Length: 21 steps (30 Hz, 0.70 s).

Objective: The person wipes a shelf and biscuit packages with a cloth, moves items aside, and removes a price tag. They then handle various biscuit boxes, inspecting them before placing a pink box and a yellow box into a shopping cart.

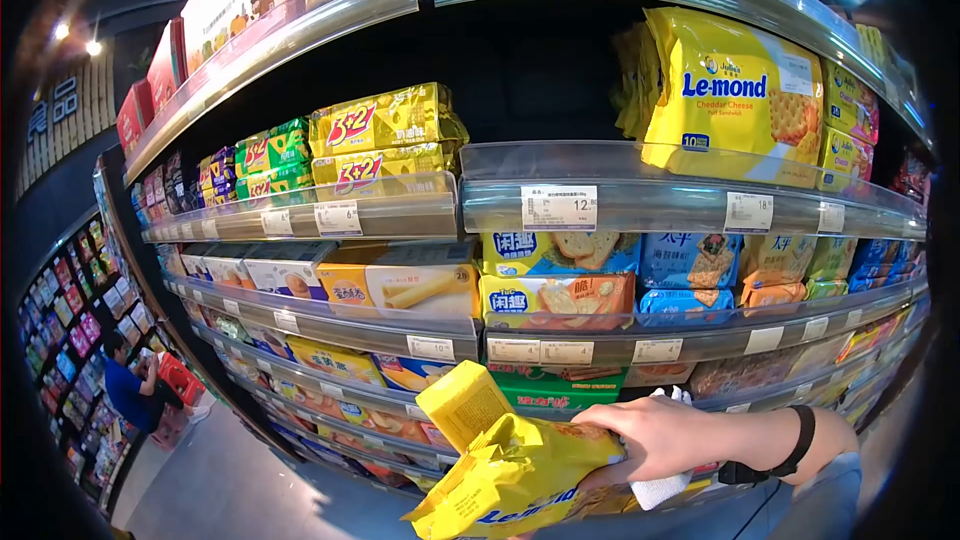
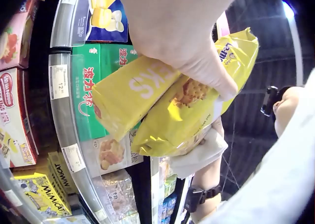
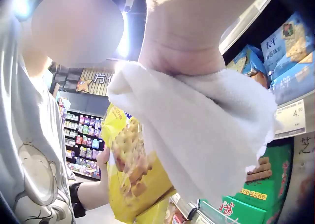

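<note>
A yellow Le-mond biscuit pack (image 1: pixel 530 470) is held in front of the shelves, printed with crackers. Against it lies a second yellow pack (image 1: pixel 462 405), boxier in shape. My right hand (image 1: pixel 645 440) grips the Le-mond pack by its right end and also holds a white cloth (image 3: pixel 197 125), which hangs from under the palm. My left hand (image 2: pixel 182 51) grips both yellow packs, its thumb lying across the Le-mond wrapper. The head view largely hides this hand below the packs.
More Le-mond packs (image 1: pixel 740 95) stand on the upper shelf, right of a dark gap. Gold 3+2 biscuit packs (image 1: pixel 380 130) are stacked to the left. Price tags line the clear shelf lip (image 1: pixel 660 205). A person in blue (image 1: pixel 135 385) sits low in the aisle at far left.
</note>
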Each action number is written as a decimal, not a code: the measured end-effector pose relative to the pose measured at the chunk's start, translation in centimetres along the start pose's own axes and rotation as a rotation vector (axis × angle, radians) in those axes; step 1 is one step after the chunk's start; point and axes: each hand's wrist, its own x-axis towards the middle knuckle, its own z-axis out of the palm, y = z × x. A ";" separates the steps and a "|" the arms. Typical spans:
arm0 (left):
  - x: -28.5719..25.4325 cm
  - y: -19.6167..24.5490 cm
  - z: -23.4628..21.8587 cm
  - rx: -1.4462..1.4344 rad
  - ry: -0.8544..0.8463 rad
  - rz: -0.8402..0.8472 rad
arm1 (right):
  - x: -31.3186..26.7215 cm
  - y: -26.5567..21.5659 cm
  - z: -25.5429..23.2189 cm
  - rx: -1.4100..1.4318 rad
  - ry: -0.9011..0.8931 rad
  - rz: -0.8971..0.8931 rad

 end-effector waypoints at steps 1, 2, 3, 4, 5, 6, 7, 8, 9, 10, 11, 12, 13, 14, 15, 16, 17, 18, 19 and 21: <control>0.1 -0.1 0.0 0.001 -0.002 0.006 | 0.0 0.0 0.1 -0.003 0.003 0.003; 0.2 -0.3 0.1 0.001 -0.004 0.012 | 0.1 0.1 0.3 -0.003 0.033 -0.037; 0.3 -0.3 0.1 0.002 -0.006 0.018 | 0.1 0.1 0.4 -0.004 0.062 -0.077; 0.4 -0.4 0.2 0.004 -0.008 0.023 | 0.1 -0.1 0.3 -0.005 0.065 -0.074; 0.4 -0.4 0.3 0.006 -0.010 0.027 | 0.0 -0.3 0.2 -0.009 0.071 -0.065; 0.4 -0.4 0.3 0.008 -0.011 0.031 | 0.0 -0.4 0.1 -0.012 0.076 -0.057; 0.4 -0.4 0.4 0.010 -0.013 0.035 | 0.0 -0.4 0.1 -0.013 0.078 -0.054; 0.4 -0.4 0.4 0.013 -0.014 0.039 | 0.0 -0.4 0.2 -0.019 0.079 -0.043; 0.3 -0.4 0.5 0.016 -0.014 0.043 | 0.0 -0.3 0.2 -0.025 0.079 -0.032; 0.3 -0.4 0.5 0.020 -0.015 0.047 | 0.0 -0.3 0.2 -0.025 0.080 -0.030; 0.3 -0.5 0.5 0.023 -0.016 0.051 | -0.1 -0.4 0.2 -0.036 0.076 -0.026; 0.3 -0.5 0.6 0.026 -0.018 0.056 | -0.1 -0.4 0.1 -0.048 0.071 -0.021; 0.4 -0.6 0.6 0.029 -0.019 0.061 | -0.1 -0.3 0.2 -0.049 0.074 -0.019; 0.4 -0.6 0.7 0.032 -0.020 0.066 | -0.1 0.0 0.4 -0.063 0.096 -0.044; 0.4 -0.6 0.7 0.036 -0.021 0.069 | -0.2 0.1 0.5 -0.076 0.116 -0.068; 0.4 -0.6 0.8 0.040 -0.020 0.071 | -0.3 0.1 0.5 -0.074 0.116 -0.066; 0.4 -0.6 0.8 0.045 -0.020 0.074 | -0.4 0.0 0.4 -0.079 0.141 -0.073; 0.4 -0.7 0.8 0.049 -0.020 0.078 | -0.5 -0.2 0.3 -0.084 0.166 -0.080; 0.5 -0.7 0.9 0.053 -0.021 0.083 | -0.7 -0.4 0.0 -0.084 0.167 -0.079; 0.5 -0.6 0.8 0.059 -0.025 0.098 | -0.9 -0.9 -1.0 -0.072 0.254 -0.128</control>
